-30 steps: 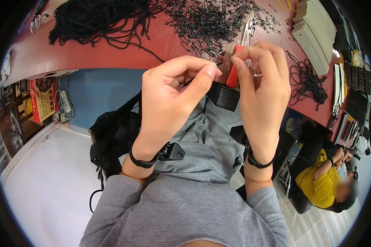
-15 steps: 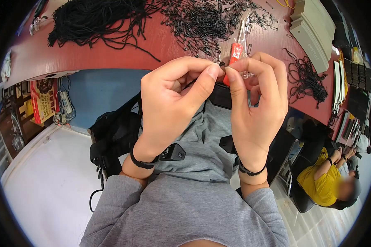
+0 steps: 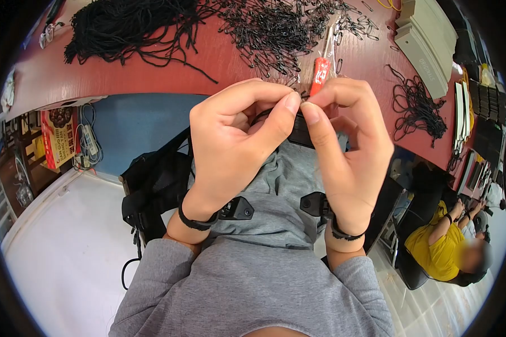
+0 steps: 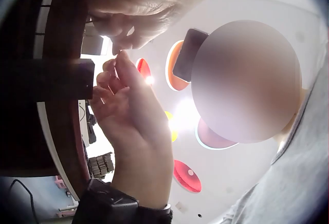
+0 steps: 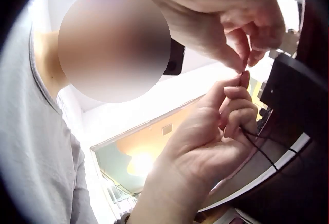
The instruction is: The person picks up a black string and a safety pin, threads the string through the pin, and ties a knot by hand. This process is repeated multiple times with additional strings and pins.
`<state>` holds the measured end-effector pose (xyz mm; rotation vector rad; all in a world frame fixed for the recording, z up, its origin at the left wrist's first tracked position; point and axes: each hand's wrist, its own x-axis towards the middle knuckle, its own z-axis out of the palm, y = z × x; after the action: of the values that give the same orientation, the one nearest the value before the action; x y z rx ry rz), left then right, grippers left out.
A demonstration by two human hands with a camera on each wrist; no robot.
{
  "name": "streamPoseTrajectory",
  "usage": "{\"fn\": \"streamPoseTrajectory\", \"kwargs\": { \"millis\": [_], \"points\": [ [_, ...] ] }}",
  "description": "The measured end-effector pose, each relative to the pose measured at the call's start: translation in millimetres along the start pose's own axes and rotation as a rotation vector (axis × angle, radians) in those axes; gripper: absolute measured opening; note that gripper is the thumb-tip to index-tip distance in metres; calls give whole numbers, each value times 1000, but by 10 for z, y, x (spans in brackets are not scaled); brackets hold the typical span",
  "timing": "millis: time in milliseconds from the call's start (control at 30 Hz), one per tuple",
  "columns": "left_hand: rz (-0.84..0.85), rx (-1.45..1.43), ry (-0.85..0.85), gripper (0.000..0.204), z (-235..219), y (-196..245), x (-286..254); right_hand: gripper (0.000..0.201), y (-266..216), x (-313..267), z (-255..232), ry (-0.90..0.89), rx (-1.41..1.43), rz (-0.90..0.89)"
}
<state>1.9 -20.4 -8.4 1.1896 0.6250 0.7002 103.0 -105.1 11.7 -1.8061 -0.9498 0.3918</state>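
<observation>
My left hand (image 3: 236,132) is raised in front of the table edge and holds a thin black cord (image 5: 258,149) between thumb and forefinger. In the right wrist view the cord's strands trail down from its curled fingers. My right hand (image 3: 357,146) meets it tip to tip, thumb and forefinger pinching at the cord's end. The fingertips cover that small end, so its exact form is hidden. Just beyond the right fingertips lies a red-handled screwdriver (image 3: 320,73) on the table. Under the hands, a black block-like thing (image 3: 301,132) sits at the lap.
On the red table (image 3: 123,78) lie a heap of black cords (image 3: 129,28) and a spread of black safety pins (image 3: 275,33). A smaller cord bundle (image 3: 419,109) and grey boxes (image 3: 427,45) are at the right. A person in yellow (image 3: 433,244) sits further right.
My right hand has come left and its fingertips have closed up to those of the left hand. The left hand has barely moved, still gripping the cord.
</observation>
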Motion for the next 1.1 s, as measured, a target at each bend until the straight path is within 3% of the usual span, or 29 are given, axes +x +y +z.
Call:
{"fn": "streamPoseTrajectory", "kwargs": {
  "millis": [100,233,567,633,767,833,967,1033,1067,1100],
  "points": [
    [-43,-81,-70,8,-64,44,-7,15,-12,19,-84,-39,344,145],
    [-90,-207,-139,8,-58,69,-5,22,71,67,-194,-234,261,-34],
    [-40,-25,-333,7,-152,119,28,17,28,55,-324,-271,388,115],
    [-66,-18,-369,7,-158,116,29,13,100,51,-334,-269,330,-56],
    [-75,27,-368,7,-141,115,24,11,141,22,-310,-258,296,-99],
    [-186,-24,-286,8,-99,146,2,10,144,22,-247,-108,239,-121],
    [-196,160,-183,11,-92,172,-45,13,191,56,-259,36,29,-153],
    [-339,-102,-240,16,-116,202,-35,13,195,58,-218,41,-128,-228],
    [-338,-101,-241,16,-120,184,-27,14,198,59,-175,42,-283,-302],
    [-342,-313,-222,15,-124,147,-17,17,228,54,-100,65,-294,-434]
  ]
}}
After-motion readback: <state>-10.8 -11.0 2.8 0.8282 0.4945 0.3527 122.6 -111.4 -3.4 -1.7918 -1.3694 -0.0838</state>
